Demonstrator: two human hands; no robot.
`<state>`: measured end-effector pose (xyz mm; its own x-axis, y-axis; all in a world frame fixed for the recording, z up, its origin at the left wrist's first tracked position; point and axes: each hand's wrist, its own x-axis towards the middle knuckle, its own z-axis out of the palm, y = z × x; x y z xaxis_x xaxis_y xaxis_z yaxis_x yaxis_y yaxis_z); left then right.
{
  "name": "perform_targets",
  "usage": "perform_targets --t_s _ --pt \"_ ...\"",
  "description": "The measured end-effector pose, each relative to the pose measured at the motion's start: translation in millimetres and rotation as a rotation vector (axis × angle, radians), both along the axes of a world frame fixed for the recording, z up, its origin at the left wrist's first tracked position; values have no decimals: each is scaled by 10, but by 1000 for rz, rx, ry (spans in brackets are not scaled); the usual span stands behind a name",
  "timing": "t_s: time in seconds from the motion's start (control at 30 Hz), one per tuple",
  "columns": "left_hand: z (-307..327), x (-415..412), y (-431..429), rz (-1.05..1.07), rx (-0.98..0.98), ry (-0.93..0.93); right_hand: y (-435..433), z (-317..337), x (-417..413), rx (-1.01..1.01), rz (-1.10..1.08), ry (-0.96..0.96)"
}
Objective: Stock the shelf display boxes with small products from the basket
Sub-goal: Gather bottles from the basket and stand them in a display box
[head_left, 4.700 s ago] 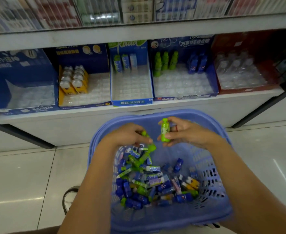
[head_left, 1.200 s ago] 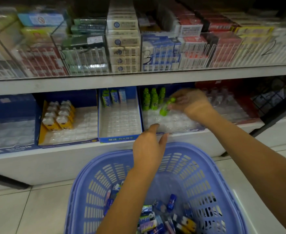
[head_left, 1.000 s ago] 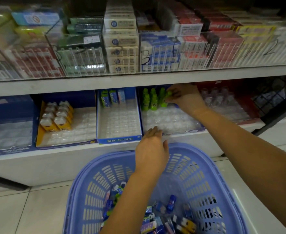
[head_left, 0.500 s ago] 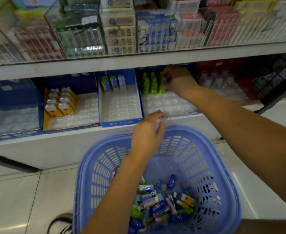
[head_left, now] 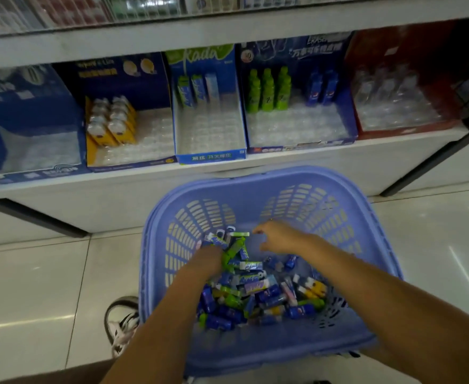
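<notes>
A lilac plastic basket (head_left: 255, 176) stands on the floor below the shelf, with a pile of small products (head_left: 258, 295) in its bottom. My left hand (head_left: 207, 263) is pushed into the pile's left side; its fingers are hidden among green and blue-white packs. Just above the pile, my right hand (head_left: 279, 236) hovers with loosely curled fingers and holds nothing. On the shelf, one blue display box (head_left: 299, 146) holds three green mini bottles (head_left: 268, 90) and two blue ones (head_left: 322, 87) at its back.
Along the shelf stand a Kada box (head_left: 211, 156) with three packs, a box with yellow packs (head_left: 111, 120), a blue box (head_left: 19, 120) at far left and a red box (head_left: 394, 106) at right. A shoe (head_left: 122, 325) sits on the tiled floor left of the basket.
My right hand has left the green bottle in the display box and come down into the basket. My left hand has dropped from the shelf edge into the pile. The view has tilted down.
</notes>
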<state>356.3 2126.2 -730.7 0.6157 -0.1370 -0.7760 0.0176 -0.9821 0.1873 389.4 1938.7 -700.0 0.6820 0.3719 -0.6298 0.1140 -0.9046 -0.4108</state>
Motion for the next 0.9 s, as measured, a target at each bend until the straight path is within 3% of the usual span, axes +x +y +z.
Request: perform_targets --t_s 0.27,0.4,0.63,0.8,0.9 --pt "-402 -10 28 178 7 -182 355 -858 -32 14 10 -120" --pt "-491 28 47 305 -16 -180 257 -994 -23 20 -143 -197" --pt "-542 11 21 231 18 -254 313 -1067 -70 47 -62 -190" --pt "-550 22 4 160 -61 -264 187 -925 -79 203 -409 23" --pt "-529 24 -8 131 -99 -200 -41 -689 -79 442 -694 147"
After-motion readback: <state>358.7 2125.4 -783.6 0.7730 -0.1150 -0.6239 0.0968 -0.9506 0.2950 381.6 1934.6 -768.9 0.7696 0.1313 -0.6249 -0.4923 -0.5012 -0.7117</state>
